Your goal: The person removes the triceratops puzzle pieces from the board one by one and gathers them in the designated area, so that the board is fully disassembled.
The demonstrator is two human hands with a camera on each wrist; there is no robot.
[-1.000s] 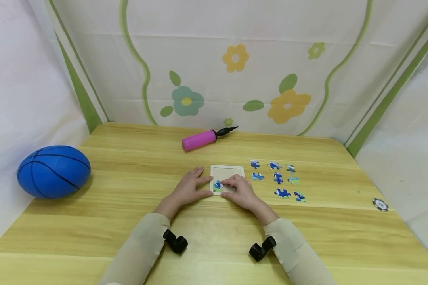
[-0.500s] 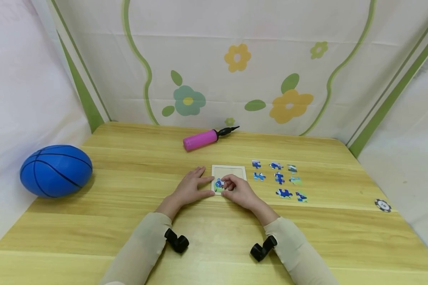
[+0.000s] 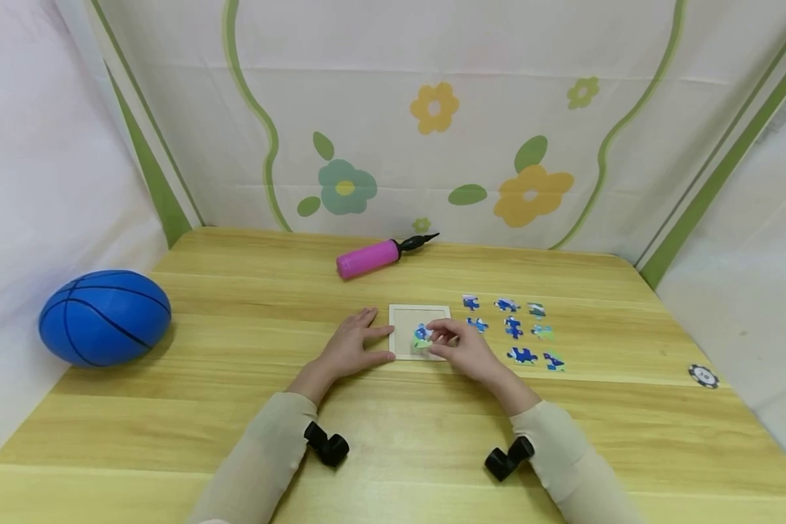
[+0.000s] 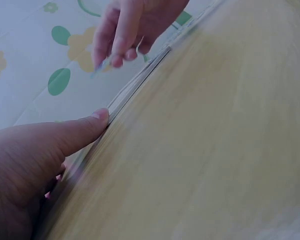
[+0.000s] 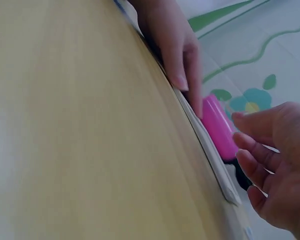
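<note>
A shallow square puzzle tray (image 3: 402, 320) with a pale rim lies on the wooden table. Against its left rim rest the thumb and forefinger of my left hand (image 3: 350, 343), fairly straight. Thumb and fingers of my right hand (image 3: 468, 351) pinch a blue and green jigsaw piece (image 3: 421, 339) over the right half of the tray. The left wrist view catches a thin bluish edge of that piece at the right hand's fingertips (image 4: 121, 47). In the right wrist view, the left hand (image 5: 172, 45) touches the tray's edge.
Several loose jigsaw pieces (image 3: 513, 327) lie right of the tray. Behind it is a pink hand pump (image 3: 368, 259) with a black nozzle. A blue ball (image 3: 105, 319) sits at far left, and a round chip (image 3: 703, 376) at far right. A floral curtain (image 3: 380, 109) hangs behind.
My right hand has lifted the jigsaw piece from the tray's lower left corner and moved right with it. My left hand has stayed at the tray's left rim.
</note>
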